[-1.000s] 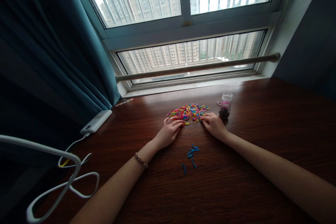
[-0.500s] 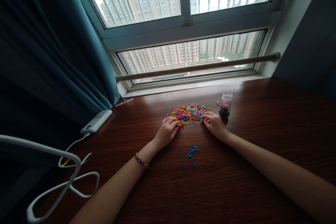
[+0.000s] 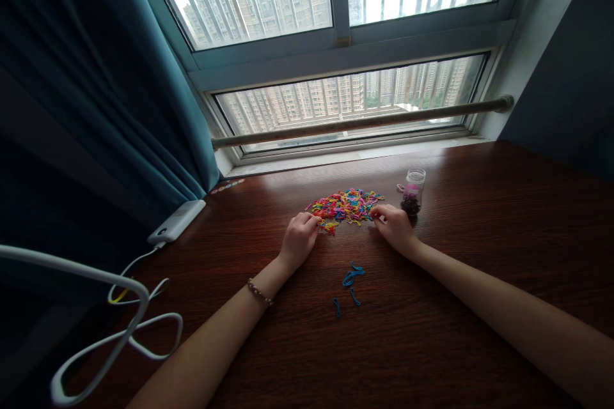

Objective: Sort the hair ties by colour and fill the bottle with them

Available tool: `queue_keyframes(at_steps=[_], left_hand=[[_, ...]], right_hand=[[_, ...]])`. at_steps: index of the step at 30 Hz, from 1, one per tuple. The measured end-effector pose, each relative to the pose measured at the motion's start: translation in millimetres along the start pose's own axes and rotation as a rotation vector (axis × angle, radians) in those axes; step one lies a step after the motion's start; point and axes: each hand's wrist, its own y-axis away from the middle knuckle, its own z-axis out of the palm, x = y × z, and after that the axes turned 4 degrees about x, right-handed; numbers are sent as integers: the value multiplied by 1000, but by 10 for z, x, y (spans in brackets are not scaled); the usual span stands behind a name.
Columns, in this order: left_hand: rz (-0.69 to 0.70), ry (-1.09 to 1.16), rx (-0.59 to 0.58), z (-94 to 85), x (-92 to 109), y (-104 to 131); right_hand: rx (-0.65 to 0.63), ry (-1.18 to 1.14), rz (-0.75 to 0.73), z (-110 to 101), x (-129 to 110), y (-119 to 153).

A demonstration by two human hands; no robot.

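Observation:
A heap of small looped hair ties [image 3: 346, 204] in many colours lies on the table. At its left edge is my left hand [image 3: 300, 236], fingers closed together by some red and yellow ties; whether one is between the fingertips is too small to make out. My right hand [image 3: 395, 227] pinches at the heap's right edge, its fingertips touching or very near the ties, and what it holds is unclear. Nearer to me, several blue hair ties [image 3: 353, 276] lie apart from the heap, between my forearms.
Just behind my right hand stands an open clear jar [image 3: 415, 192] with dark content at its bottom. A pink tie [image 3: 400, 188] lies beside it. On the left are a white power bank [image 3: 177, 222], its white cable [image 3: 122, 332] and a blue curtain [image 3: 158, 108].
My left hand has drawn back slightly to the left, uncovering more red and yellow ties. My right hand has shifted a little right, fingers more curled. The blue ties have stayed put.

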Motion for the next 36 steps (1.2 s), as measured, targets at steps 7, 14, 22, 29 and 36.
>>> queue_keyframes(at_steps=[7,14,22,29,36], left_hand=[[-23,-11,0,-13,11,-4],[-45,-12,8,6,4,-7],[15,75,44,15,-24,-1],[262,293,-19,-116,282,11],[553,350,-221,-259,678,31]], right_hand=[[-35,-80,34,-6,-118,34],[-382,-291,-404,-64,-697,258],[-526,-355,-462,-83,-736,293],[-79,-105,-42,-84,-372,68],[-116,97,122,26,28,-7]])
